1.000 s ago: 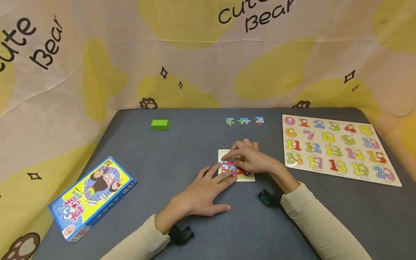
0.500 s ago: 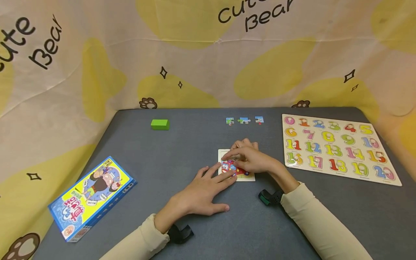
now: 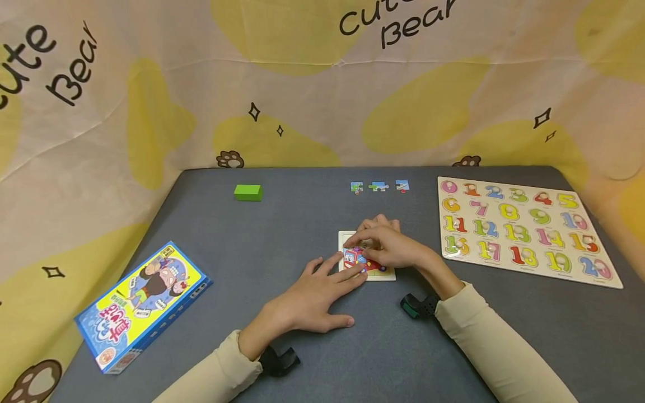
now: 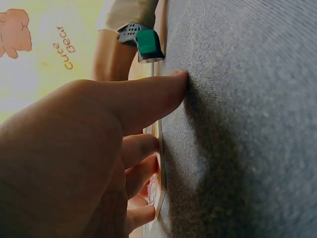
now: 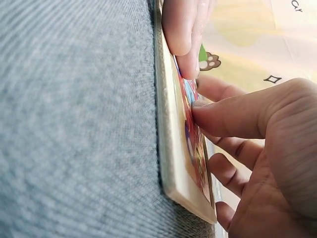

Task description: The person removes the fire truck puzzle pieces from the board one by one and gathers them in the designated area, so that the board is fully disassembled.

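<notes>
A small jigsaw puzzle with a red vehicle picture lies flat in a pale frame [image 3: 392, 276] at the table's middle. My left hand [image 3: 316, 299] is spread beside it, with fingertips resting on its left and lower part; the left thumb [image 4: 148, 99] stretches over the grey table. From the right, my right hand [image 3: 390, 243] reaches over the puzzle. Its thumb [image 5: 228, 116] and index finger pinch a puzzle piece [image 3: 355, 254] within the picture, while the other fingers curl above the upper edge. Part of the puzzle's top is hidden under this hand.
Three loose puzzle pieces [image 3: 378, 186] lie in a row at the back. A green block [image 3: 248, 193] sits to their left. The number board [image 3: 529, 232] lies at right, a blue and yellow box [image 3: 143, 308] at left. Printed cloth [image 3: 302, 84] hangs behind the table.
My left hand shifts very slightly to the left at the thumb. The right hand keeps its place on the puzzle, and the loose pieces have not moved.
</notes>
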`<state>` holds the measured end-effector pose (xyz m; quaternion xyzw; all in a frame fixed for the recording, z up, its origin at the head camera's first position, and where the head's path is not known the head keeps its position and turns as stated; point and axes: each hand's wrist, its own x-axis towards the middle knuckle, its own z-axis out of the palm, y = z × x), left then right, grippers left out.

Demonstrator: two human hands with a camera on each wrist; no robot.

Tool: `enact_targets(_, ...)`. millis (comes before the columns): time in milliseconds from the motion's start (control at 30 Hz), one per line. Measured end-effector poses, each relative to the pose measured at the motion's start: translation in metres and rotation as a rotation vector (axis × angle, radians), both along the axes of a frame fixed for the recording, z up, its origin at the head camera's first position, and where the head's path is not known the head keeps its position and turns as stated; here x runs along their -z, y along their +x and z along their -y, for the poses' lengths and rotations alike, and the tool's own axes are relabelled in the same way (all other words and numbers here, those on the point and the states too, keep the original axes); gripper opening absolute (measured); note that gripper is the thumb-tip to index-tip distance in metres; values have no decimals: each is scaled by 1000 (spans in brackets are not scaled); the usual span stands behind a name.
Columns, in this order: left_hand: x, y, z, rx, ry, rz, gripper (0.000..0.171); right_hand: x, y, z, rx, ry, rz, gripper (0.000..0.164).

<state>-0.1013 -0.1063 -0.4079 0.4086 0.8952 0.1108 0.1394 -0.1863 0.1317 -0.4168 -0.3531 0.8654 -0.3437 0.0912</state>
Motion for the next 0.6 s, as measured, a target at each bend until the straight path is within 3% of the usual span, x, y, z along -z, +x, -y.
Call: enact_targets(600, -3, 0, -1, 2, -1, 10, 81, 1, -1, -1, -44, 24, -31, 34)
